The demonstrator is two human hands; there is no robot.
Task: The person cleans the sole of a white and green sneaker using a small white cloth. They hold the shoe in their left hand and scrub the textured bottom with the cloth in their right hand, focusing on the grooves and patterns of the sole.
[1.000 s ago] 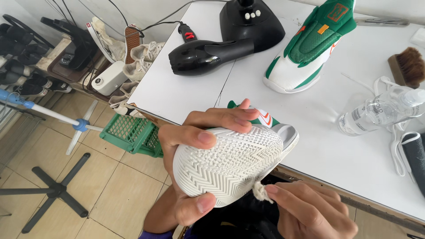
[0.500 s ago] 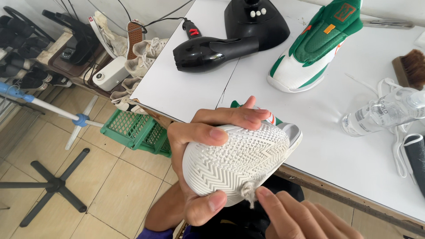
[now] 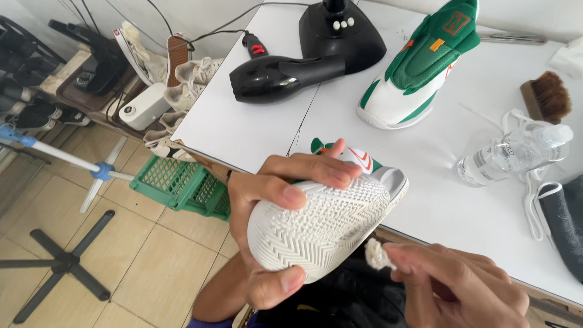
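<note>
My left hand [image 3: 273, 206] grips a white and green sneaker [image 3: 325, 225] turned sole-up, thumb low on the toe and fingers over the top edge. The pale sole with its zigzag tread faces me. At the lower right, my right hand [image 3: 461, 288] pinches a small white wad of cloth [image 3: 378, 255] just off the sole's lower edge. The matching sneaker [image 3: 419, 67] stands upright on the white table [image 3: 255, 127] further back.
On the table lie a black hair dryer [image 3: 282, 76], a black stand base [image 3: 343, 30], a clear plastic bottle [image 3: 513, 155], a brown brush [image 3: 546, 94], white laces and a dark insole [image 3: 565, 222]. A green crate [image 3: 182, 185] and a shoe rack are on the tiled floor at left.
My right hand with the cloth wad has slid slightly right and away from the sole. My left hand still holds the sneaker, drawn a little closer.
</note>
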